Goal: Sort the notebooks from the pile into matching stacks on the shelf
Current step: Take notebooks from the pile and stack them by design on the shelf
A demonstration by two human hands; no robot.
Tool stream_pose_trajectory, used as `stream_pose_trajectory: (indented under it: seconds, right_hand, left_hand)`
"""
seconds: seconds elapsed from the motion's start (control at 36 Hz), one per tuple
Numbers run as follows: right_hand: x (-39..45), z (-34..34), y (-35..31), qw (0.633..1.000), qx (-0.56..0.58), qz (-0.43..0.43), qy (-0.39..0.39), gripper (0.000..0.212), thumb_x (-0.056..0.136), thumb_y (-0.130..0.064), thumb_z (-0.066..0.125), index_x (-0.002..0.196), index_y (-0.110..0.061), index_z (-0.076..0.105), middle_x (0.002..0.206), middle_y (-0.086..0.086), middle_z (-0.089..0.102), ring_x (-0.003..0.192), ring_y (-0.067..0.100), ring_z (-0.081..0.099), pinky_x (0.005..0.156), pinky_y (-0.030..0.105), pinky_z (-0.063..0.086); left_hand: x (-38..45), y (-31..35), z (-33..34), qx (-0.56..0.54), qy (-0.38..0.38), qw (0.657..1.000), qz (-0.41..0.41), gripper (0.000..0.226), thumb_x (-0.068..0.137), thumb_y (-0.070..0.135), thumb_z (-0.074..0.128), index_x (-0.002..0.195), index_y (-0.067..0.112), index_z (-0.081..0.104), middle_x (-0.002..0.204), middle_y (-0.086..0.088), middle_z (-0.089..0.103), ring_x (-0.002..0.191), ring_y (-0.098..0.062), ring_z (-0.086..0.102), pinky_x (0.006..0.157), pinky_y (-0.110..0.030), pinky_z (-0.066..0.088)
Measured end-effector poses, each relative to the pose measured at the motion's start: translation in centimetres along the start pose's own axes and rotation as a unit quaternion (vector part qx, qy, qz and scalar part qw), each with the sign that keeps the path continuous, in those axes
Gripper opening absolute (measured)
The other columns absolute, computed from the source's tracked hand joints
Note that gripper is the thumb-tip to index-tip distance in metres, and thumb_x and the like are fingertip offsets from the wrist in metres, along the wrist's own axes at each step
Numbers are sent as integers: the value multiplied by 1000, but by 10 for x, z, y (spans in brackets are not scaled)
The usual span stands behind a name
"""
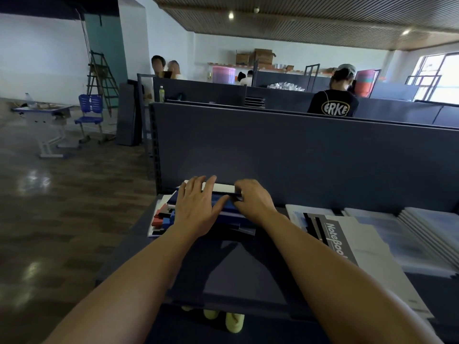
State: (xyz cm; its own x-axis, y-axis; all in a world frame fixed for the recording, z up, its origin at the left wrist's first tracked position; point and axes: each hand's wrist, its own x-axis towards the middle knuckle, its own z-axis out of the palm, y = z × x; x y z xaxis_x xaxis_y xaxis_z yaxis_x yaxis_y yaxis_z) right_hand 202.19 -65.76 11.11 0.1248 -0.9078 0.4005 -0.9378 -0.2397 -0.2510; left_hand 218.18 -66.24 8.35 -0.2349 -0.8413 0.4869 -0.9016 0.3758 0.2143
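Shelf [139, 247], dark blue-grey, with an upright back panel [285, 155] of the same colour along its far edge. We list the following on it.

Pile of notebooks [223, 219], far left of the shelf against the back panel: dark blue and black covers, a white-edged one on top, a sheet with red, blue and black blocks showing at its left edge.

Left hand [197, 203]: we see it lying flat on top of the pile, fingers straight and spread, thumb reaching right along a notebook edge.

Right hand [253, 198]: just right of the left, at the pile's top right; its fingers curl around the end of the top notebook [224, 188], thumb side pinching its dark corner.

Grey notebook [335, 239] lettered "NoteBook", right of the pile, topmost of a loose overlapping layer with white pages spread towards the near right.

Stack of pale blue-grey notebooks [427, 232], far right, edges aligned.

Beyond the panel: further dark partitions, a seated person in a black shirt [334, 105], a blue chair [90, 112], a stepladder [100, 80].
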Motion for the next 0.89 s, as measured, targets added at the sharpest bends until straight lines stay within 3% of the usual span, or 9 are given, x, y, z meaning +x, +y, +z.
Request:
stream_pose_trajectory:
  seconds: [0.11,0.17,0.28,0.33,0.39,0.47,0.53,0.78,0.89]
  right_hand:
    - [-15,-11,-9,1000,-26,-8,0,7,92,-13,51,93,-11,45,97,9,61,76,26,51,61,29,35]
    - [-24,-18,-12,994,-97,-40,0,13,92,-7,48,104,-12,46,109,9,59,83,30,57,62,30,35]
    - [-39,-27,-8,972,-215,-88,34,53,88,-2,56,138,-15,44,134,9,53,109,29,60,76,36,52]
    - [-50,-34,-2,964,-228,-108,88,59,63,-1,80,119,-8,63,112,14,67,92,28,68,67,34,57]
    - [-62,-40,7,955,-250,-97,123,58,42,-2,90,98,-9,73,92,11,72,78,26,70,61,31,57]
    - [-79,-54,21,948,-279,-82,132,54,44,-7,91,95,-9,74,94,12,73,84,27,71,76,34,56]
    - [-93,-65,34,944,-291,-62,142,53,46,-10,92,96,-8,74,96,13,73,86,28,71,79,37,56]
    - [-187,-123,100,929,-302,15,212,51,52,1,87,101,-4,73,99,16,71,89,31,70,77,39,56]
    - [-238,-152,130,921,-315,60,219,58,50,-1,89,105,-4,71,103,17,70,93,33,69,77,43,56]
  left_hand:
    - [-3,8,-6,-8,-10,1000,8,96,74,75,-5,152,24,19,156,-7,25,146,-23,13,118,-41,6]
    - [-5,10,-9,-16,-13,1000,10,97,72,76,-6,154,26,11,161,-6,11,148,-22,3,118,-39,1]
    - [-12,11,-13,-18,-17,999,21,97,71,76,-7,154,27,2,162,-5,-2,149,-20,-5,118,-37,-2]
    - [-17,13,-11,-23,-18,999,23,98,71,76,-8,154,25,4,162,-5,1,149,-21,-2,119,-37,0]
    - [-20,19,-8,-23,-34,999,26,94,77,76,-3,154,23,6,162,-5,3,149,-21,-1,119,-38,1]
    - [-23,30,-1,-14,-52,998,33,74,96,63,22,154,20,7,162,-6,6,149,-22,1,120,-39,2]
    - [-26,44,1,-25,-56,997,43,69,98,55,28,154,19,8,161,-6,8,149,-23,2,120,-40,4]
    - [-43,143,10,-43,-86,988,124,65,99,52,27,154,20,10,161,-4,8,148,-23,3,120,-40,3]
    - [-58,200,15,-63,-70,981,170,69,96,58,25,152,17,21,159,-9,19,147,-28,13,118,-44,11]
